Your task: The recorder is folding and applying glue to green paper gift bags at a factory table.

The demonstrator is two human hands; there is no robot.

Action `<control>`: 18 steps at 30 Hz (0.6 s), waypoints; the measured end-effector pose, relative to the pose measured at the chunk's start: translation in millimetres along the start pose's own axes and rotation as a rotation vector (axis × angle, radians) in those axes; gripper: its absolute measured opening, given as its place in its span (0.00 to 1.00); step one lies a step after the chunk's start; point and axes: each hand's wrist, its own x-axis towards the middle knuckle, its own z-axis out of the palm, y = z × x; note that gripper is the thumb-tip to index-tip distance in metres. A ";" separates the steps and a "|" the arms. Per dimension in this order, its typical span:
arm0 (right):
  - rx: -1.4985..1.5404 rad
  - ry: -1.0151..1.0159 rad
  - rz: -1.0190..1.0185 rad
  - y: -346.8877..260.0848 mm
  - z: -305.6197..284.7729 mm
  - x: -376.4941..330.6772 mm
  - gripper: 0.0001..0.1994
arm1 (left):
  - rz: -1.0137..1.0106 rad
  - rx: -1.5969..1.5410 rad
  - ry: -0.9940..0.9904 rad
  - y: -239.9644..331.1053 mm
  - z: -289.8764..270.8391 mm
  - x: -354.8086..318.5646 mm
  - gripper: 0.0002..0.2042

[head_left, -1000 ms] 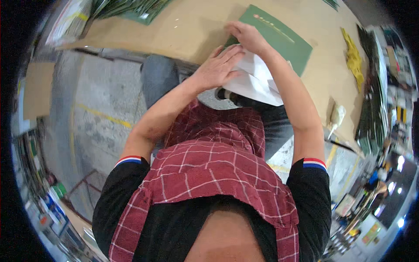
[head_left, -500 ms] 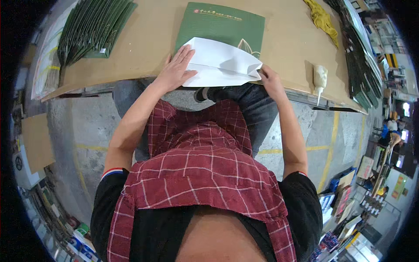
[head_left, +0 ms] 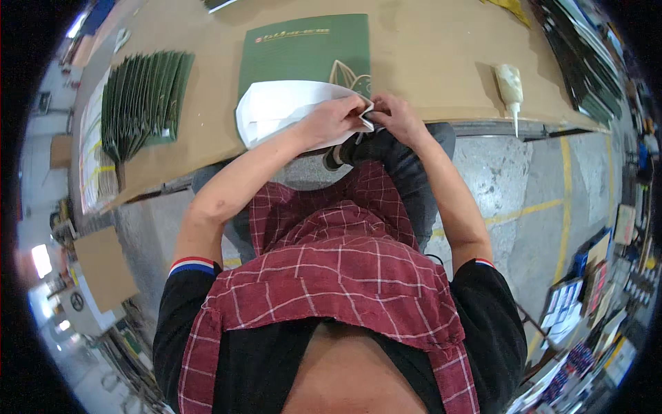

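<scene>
A green paper bag [head_left: 296,58] with gold print lies flat on the table, its white inner bottom [head_left: 272,103] opened out toward me at the table's near edge. Both hands are at the right end of that white part. My left hand [head_left: 336,119] reaches across it with fingers curled, closed on the folded corner. From the right, my right hand [head_left: 398,121] pinches the same corner of the bag between thumb and fingers. Some fingertips of both hands are hidden in the fold.
A fanned stack of folded green bags [head_left: 145,96] stands at the table's left, beside bundled pale sheets [head_left: 96,159]. To the right lies a glue bottle [head_left: 509,86], nozzle over the near edge. More dark green bags [head_left: 579,62] are piled far right, near a yellow cloth [head_left: 514,7].
My left hand has gone from the left end of the white bottom to its right corner, beside my right hand. The view has shifted, and the bag appears further left.
</scene>
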 end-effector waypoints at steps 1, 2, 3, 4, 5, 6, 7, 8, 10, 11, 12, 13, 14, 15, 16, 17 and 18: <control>0.017 0.042 -0.018 -4.3 -0.3 0.5 0.10 | 0.043 -0.088 0.022 -0.8 -0.7 3.9 0.12; 0.025 0.062 -0.003 -8.0 -1.1 2.7 0.10 | 0.049 -0.093 -0.004 -5.9 -2.4 7.2 0.12; -0.094 0.099 0.025 -15.7 -2.4 4.5 0.09 | 0.062 -0.005 -0.036 -9.2 -6.7 8.6 0.11; -0.215 0.131 0.054 -18.7 -3.5 5.6 0.09 | 0.075 0.084 -0.065 -12.3 -8.0 11.4 0.11; -0.187 0.172 0.018 -17.5 -4.7 5.5 0.08 | 0.064 0.069 -0.038 -14.4 -6.3 14.9 0.10; -0.182 0.180 0.023 -14.2 -4.0 4.6 0.08 | 0.067 0.069 -0.049 -15.4 -6.7 17.1 0.10; -0.083 0.209 0.014 -11.7 -3.6 3.9 0.07 | 0.092 0.107 -0.038 -15.5 -9.0 20.1 0.10; 0.014 0.238 -0.001 -11.6 -3.0 4.1 0.06 | 0.119 0.148 -0.021 -13.7 -13.5 23.6 0.10; -0.054 0.301 -0.063 -16.8 1.4 3.4 0.05 | 0.267 0.102 -0.056 -11.4 -15.2 26.0 0.10; -0.039 0.311 -0.022 -14.2 4.7 4.1 0.05 | 0.279 0.150 -0.083 -10.9 -15.4 27.3 0.11; -0.029 0.329 0.007 -8.7 6.0 1.1 0.04 | 0.302 0.207 -0.105 -10.7 -11.2 27.0 0.11; 0.013 0.303 0.008 -5.2 9.8 2.2 0.04 | 0.319 0.255 -0.098 -19.9 -7.9 22.9 0.13; -0.025 0.303 0.073 -8.6 9.5 -1.5 0.07 | 0.304 0.258 -0.135 -22.8 -3.3 23.2 0.13; 0.016 0.332 0.029 6.6 12.0 -5.3 0.08 | 0.199 0.148 -0.146 -5.3 -1.7 23.5 0.13; 0.005 0.284 0.049 -3.2 12.3 -6.7 0.08 | 0.120 -0.042 -0.152 -18.0 3.5 15.9 0.12; 0.010 0.257 0.037 -0.6 9.7 -10.5 0.07 | 0.072 0.017 -0.163 -13.4 4.1 13.1 0.10; 0.021 0.279 0.063 -10.1 12.1 -12.7 0.07 | 0.088 0.002 -0.129 -29.9 8.0 7.5 0.07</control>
